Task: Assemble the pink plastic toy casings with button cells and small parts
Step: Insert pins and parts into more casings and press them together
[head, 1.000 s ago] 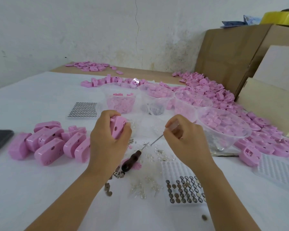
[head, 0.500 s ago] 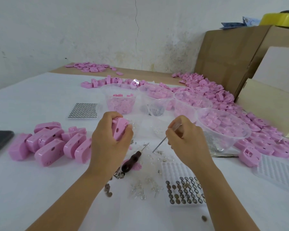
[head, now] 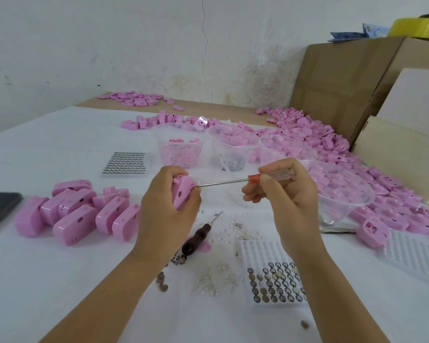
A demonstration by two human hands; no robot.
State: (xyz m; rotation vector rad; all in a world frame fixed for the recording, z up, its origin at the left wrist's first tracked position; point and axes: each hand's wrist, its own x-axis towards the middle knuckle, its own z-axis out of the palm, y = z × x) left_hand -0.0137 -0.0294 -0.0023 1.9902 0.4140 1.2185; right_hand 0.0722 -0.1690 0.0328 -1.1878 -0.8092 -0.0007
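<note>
**Screwdriver tip meets casing: a slip is the main risk**

Left hand grips the pink casing above the tabletop, fingers wrapped round it. Right hand pinches the screwdriver by its clear handle, tip touching the casing's right face. Steered from the far end of a long, thin shaft, the tip could skid off, jabbing the left thumb or scarring the plastic. Anything knocked loose would be lost among the small parts below.

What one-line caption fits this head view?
Left hand grips a pink casing while right hand holds a clear-handled screwdriver tip-first against it.
</note>
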